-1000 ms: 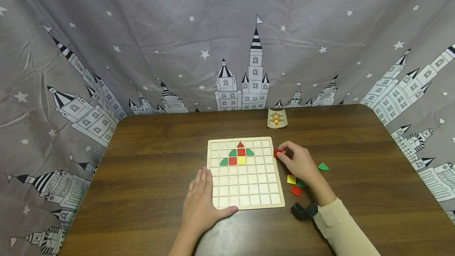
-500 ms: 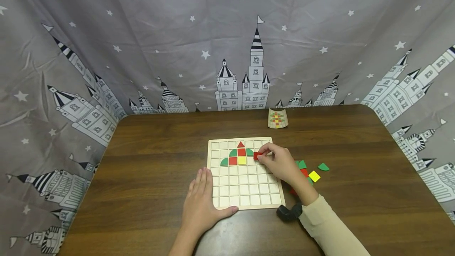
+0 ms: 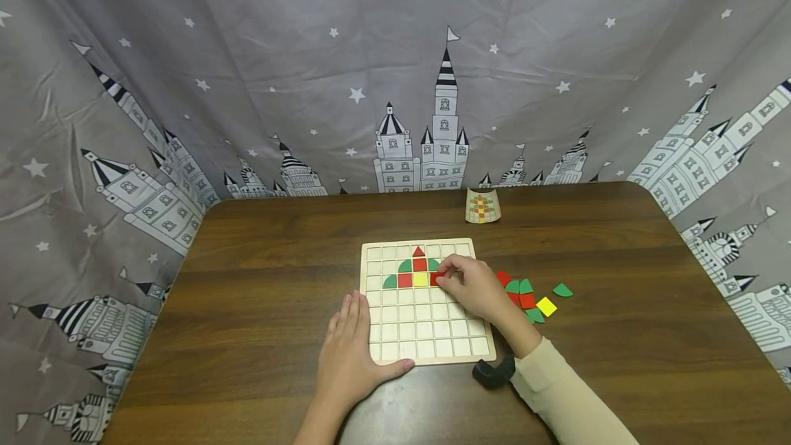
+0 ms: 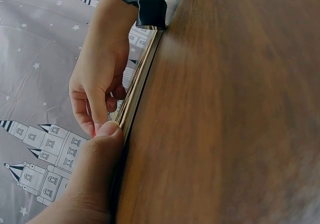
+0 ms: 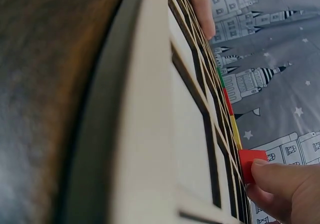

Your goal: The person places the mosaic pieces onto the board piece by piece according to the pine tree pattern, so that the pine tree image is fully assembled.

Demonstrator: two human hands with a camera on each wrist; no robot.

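A pale wooden grid board (image 3: 432,329) lies on the table, with red, green and yellow pieces set in its upper cells. My right hand (image 3: 474,286) pinches a red square tile (image 5: 251,165) between thumb and fingers, right at the cell beside the yellow square (image 3: 420,279). In the right wrist view the tile stands tilted against the board's surface. My left hand (image 3: 349,349) rests along the board's left edge, fingers straight and thumb spread along the front edge. A red triangle (image 3: 418,251) tops the pattern, and a green quarter-circle (image 3: 434,264) is partly covered by the right fingers.
Loose red and green pieces (image 3: 527,301) lie in a cluster right of the board, near a yellow square tile (image 3: 546,306) and a lone green quarter-circle (image 3: 562,290). A curled pattern card (image 3: 483,206) stands at the back of the wooden table (image 3: 266,273), before a grey curtain (image 3: 296,40).
My right hand has carried the red tile leftward from beside the board to the cell next to the yellow square. The left hand has stayed in place.
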